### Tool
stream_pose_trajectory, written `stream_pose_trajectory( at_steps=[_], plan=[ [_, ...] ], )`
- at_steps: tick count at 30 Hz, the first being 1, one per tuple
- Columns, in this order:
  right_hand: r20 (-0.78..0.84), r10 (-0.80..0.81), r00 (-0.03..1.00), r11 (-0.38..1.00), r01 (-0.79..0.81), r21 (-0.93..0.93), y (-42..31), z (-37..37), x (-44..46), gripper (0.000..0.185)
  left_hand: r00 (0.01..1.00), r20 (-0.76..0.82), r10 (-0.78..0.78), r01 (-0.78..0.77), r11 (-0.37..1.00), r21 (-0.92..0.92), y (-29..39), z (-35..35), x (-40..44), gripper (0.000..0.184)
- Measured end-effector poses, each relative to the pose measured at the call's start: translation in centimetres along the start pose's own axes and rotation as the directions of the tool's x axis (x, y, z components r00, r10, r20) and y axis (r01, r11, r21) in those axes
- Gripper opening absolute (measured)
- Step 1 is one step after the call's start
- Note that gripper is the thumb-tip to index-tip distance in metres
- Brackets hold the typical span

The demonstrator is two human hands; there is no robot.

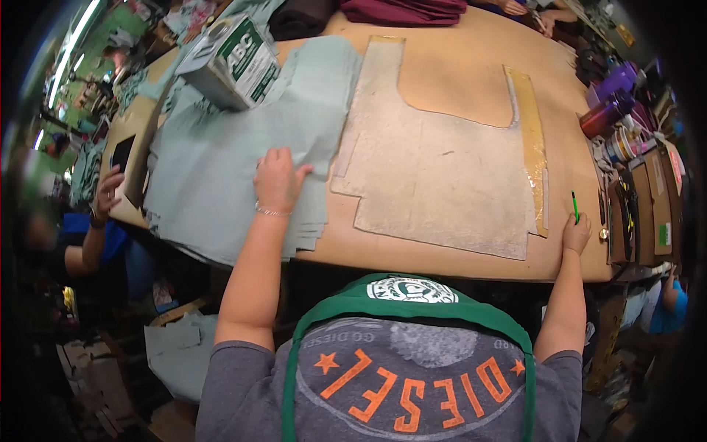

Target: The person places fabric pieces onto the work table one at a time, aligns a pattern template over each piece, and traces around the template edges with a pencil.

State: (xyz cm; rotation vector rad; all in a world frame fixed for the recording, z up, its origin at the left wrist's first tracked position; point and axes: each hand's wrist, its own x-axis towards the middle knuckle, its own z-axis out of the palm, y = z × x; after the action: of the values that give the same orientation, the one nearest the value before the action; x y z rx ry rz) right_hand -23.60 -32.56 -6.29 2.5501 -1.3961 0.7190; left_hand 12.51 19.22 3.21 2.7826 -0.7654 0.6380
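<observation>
Two bare hands, both over the counter (449, 70). Left hand (278, 180): flat on pale green fabric stack (221, 166), palm down, thumb out to the side, not gripping anything; thin bracelet (272, 212) at wrist. Right hand (577, 233): closed round a green pencil (575, 206), which sticks up past the fingers; hand at counter's near right part, right of the pattern piece.

Fabric stack: left half of counter, several layers, near edges uneven, partly past the counter's edge. Pattern piece (442, 177): beige, flat, just right of the stack, big curved cut-out on far side, stepped corner at near left. Can't tell if the two touch. Yellow tape (529, 132) down its right side, another bit at the far left tip.

ABC tin (234, 65), green and white label, on far part of stack. Dark cloth (302, 16) and maroon cloth (401, 10), folded, side by side at far edge. Right side: purple bottle (617, 81), red-purple tumbler (607, 114), cardboard boxes (652, 195). Co-worker's hand (107, 193) raised at far left, fingers bent; more co-workers' hands (546, 22) top right, too small to read.
</observation>
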Motion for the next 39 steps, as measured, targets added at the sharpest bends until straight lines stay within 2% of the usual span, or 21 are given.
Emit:
stream_pose_trajectory(
  at_steps=[3,6,9,10,11,12,15,18,20,21,24,27,28,29,30,31,32,33,35,36,39],
  plan=[
    [0.015,0.016,1.000,0.999,-0.017,0.035,-0.4,-0.4,-0.1,0.023,0.990,-0.063,0.123,-0.128,0.988,-0.088,-1.6,1.7,0.0,0.026],
    [0.022,0.030,0.999,0.998,-0.031,0.054,-1.3,-1.4,-0.2,0.023,0.989,-0.051,0.135,-0.143,0.972,-0.186,-2.1,1.5,0.3,0.018],
    [0.065,0.053,0.996,0.996,-0.058,0.067,-1.6,-1.8,-0.1,0.021,0.942,0.220,-0.253,0.310,0.907,-0.285,-3.2,1.4,1.1,0.017],
    [0.074,0.058,0.996,0.996,-0.063,0.065,-1.7,-1.8,-0.1,0.021,0.875,0.305,-0.376,0.484,0.692,-0.535,-4.2,1.9,1.3,0.019],
    [0.070,0.056,0.996,0.996,-0.061,0.067,-1.6,-1.7,0.0,0.021,0.786,0.418,-0.455,0.596,0.381,-0.707,-5.5,2.7,1.6,0.021],
    [0.068,0.054,0.996,0.996,-0.059,0.070,-1.6,-1.7,0.0,0.021,0.689,0.545,-0.477,0.627,0.017,-0.779,-6.7,3.1,1.7,0.023],
    [0.073,0.051,0.996,0.997,-0.055,0.062,-1.6,-1.6,-0.1,0.021,0.736,0.301,-0.606,0.576,0.328,-0.748,-9.6,1.7,2.1,0.028],
    [0.090,0.072,0.993,0.995,-0.077,0.059,-2.2,-2.2,0.0,0.020,0.777,0.030,-0.629,0.513,0.605,-0.609,-10.2,0.0,3.0,0.033],
    [0.100,0.073,0.992,0.995,-0.080,0.065,-2.7,-2.7,-0.1,0.020,0.875,-0.159,-0.457,0.413,0.877,-0.248,-8.5,-2.4,3.7,0.034],
    [0.101,0.066,0.993,0.995,-0.073,0.072,-2.8,-2.8,-0.2,0.019,0.915,-0.218,-0.339,0.339,0.940,-0.035,-7.4,-3.8,4.0,0.035],
    [0.083,0.020,0.996,0.997,-0.026,0.077,-2.6,-2.9,-0.1,0.017,0.903,-0.202,-0.380,0.353,0.922,-0.158,-3.2,-7.1,5.5,0.034],
    [0.063,-0.034,0.997,0.997,0.030,0.074,-2.2,-2.4,-0.4,0.016,0.899,-0.412,-0.145,-0.048,0.905,-0.423,5.0,-8.4,7.1,0.032],
    [0.054,-0.054,0.997,0.996,0.050,0.071,-2.1,-2.3,-0.3,0.016,0.928,0.007,-0.373,0.271,0.660,-0.700,10.5,-10.2,6.8,0.029],
    [0.046,-0.069,0.997,0.994,0.065,0.087,-2.2,-2.4,-0.4,0.016,0.952,0.050,-0.303,0.224,0.573,-0.788,14.4,-9.1,6.6,0.026],
    [0.050,-0.077,0.996,0.991,0.072,0.109,-2.2,-2.6,-0.4,0.016,0.979,0.178,-0.096,0.202,0.499,-0.843,17.9,-8.4,6.0,0.024],
    [0.052,-0.087,0.995,0.989,0.080,0.127,-2.1,-2.7,-0.4,0.016,0.992,-0.060,0.114,-0.107,0.469,-0.877,22.2,-6.4,5.2,0.023],
    [0.051,-0.096,0.994,0.986,0.088,0.145,-1.9,-2.8,-0.3,0.016,0.960,0.023,0.278,-0.079,0.351,-0.933,25.9,-5.3,3.6,0.025],
    [0.064,-0.096,0.993,0.978,0.082,0.189,-1.4,-2.8,-0.1,0.017,0.891,0.172,0.420,0.034,0.317,-0.948,28.8,-4.8,2.1,0.025],
    [0.096,-0.095,0.991,0.958,0.065,0.280,-0.3,-3.0,0.2,0.019,0.800,0.225,0.557,-0.083,0.474,-0.877,31.6,-2.3,-1.4,0.033],
    [0.164,-0.043,0.986,0.939,-0.016,0.342,0.3,-3.3,0.5,0.021,0.738,0.262,0.621,-0.157,0.537,-0.829,31.4,-1.7,-3.1,0.039],
    [0.396,0.085,0.914,0.840,-0.279,0.465,1.2,-5.4,1.1,0.032,0.794,0.327,0.512,-0.315,0.807,-0.499,27.7,-1.6,-7.6,0.050]
  ],
)
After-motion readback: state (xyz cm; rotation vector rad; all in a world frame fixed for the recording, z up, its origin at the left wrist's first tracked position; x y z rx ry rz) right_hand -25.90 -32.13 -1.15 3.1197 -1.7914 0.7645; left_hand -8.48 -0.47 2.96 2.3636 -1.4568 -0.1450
